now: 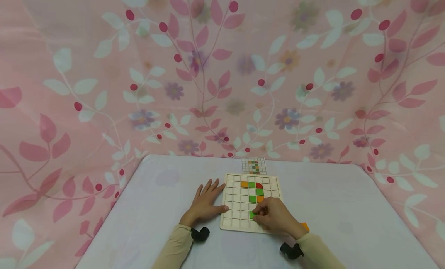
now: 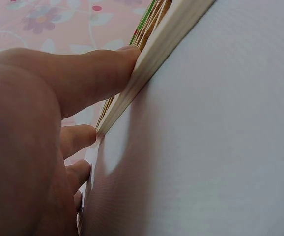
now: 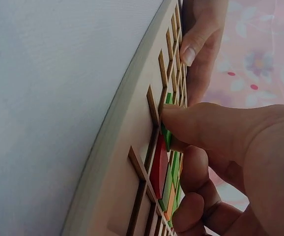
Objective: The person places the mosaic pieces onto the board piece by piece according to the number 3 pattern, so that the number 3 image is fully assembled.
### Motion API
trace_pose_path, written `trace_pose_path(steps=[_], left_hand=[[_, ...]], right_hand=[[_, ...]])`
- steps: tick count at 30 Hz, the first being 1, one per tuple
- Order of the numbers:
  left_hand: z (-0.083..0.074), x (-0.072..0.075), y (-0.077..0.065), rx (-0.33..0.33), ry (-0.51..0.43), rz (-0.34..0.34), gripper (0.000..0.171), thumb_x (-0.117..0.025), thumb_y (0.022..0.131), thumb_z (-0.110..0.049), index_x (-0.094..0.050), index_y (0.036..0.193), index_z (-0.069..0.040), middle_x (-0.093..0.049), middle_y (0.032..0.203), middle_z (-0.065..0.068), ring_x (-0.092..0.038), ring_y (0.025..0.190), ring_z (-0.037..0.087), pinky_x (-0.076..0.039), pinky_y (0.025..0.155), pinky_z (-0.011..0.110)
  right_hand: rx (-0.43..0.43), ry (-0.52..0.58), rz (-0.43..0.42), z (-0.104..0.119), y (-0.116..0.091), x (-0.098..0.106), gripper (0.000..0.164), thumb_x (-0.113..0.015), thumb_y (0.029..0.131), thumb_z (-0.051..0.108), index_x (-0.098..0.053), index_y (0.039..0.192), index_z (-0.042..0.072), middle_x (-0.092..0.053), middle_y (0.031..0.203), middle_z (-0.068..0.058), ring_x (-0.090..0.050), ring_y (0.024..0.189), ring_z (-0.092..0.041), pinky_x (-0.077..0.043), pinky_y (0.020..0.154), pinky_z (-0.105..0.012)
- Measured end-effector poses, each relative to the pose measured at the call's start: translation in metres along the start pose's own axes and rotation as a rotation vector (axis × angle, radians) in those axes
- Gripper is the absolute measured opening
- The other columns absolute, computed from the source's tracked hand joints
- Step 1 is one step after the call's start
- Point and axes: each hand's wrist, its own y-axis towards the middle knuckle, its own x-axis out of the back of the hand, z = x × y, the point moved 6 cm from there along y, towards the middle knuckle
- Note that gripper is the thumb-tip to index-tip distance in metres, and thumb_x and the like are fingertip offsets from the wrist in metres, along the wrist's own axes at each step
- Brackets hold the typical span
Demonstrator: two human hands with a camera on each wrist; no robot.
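Observation:
A pale wooden grid board (image 1: pixel 236 222) lies on the white table. Orange, green and red tiles sit in its cells, among them an orange tile (image 1: pixel 245 184), a green square (image 1: pixel 252 185) and a red tile (image 1: pixel 259 185) with a rounded corner. My right hand (image 1: pixel 276 215) pinches a green tile (image 3: pixel 167 137) between thumb and fingers, low on the board's grid. Beside that tile, a red tile (image 3: pixel 159 167) shows in the right wrist view; the right hand hides it from the head view. Fingers spread, my left hand (image 1: pixel 205 204) rests along the board's left edge, its thumb touching the rim.
Just behind the board lies a printed pattern card (image 1: pixel 253 166) with a small coloured grid. An orange piece (image 1: pixel 305 226) shows beside my right wrist, partly hidden by the forearm. A floral curtain (image 1: pixel 222 87) hangs at the table's far edge (image 1: pixel 313 163).

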Motion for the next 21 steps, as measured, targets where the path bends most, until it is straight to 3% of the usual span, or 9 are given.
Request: trace_pose_path(steps=[13, 21], left_hand=[[-0.0007, 0.0002, -0.0015, 0.002, 0.003, -0.004, 0.085, -0.072, 0.092, -0.053, -0.043, 0.164, -0.017, -0.029, 0.175, 0.011, -0.014, 0.166, 0.038, -0.006, 0.130, 0.067], [-0.0017, 0.0000, -0.0019, -0.002, 0.004, -0.006, 0.085, -0.072, 0.093, -0.053, -0.043, 0.164, -0.017, -0.029, 0.175, 0.012, -0.015, 0.166, 0.038, -0.006, 0.130, 0.068]], right_hand=[[-0.057, 0.066, 0.017, -0.0023, 0.0005, -0.0060, 0.017, -0.083, 0.085, 0.010, -0.084, 0.100, 0.017, -0.058, 0.073, 0.009, -0.053, 0.071, -0.006, -0.041, 0.061, -0.020], [0.033, 0.032, 0.023, 0.0054, -0.0043, -0.0072, 0.023, -0.079, 0.087, 0.006, -0.082, 0.109, 0.013, -0.058, 0.072, 0.011, -0.051, 0.068, -0.003, -0.041, 0.059, -0.018]])
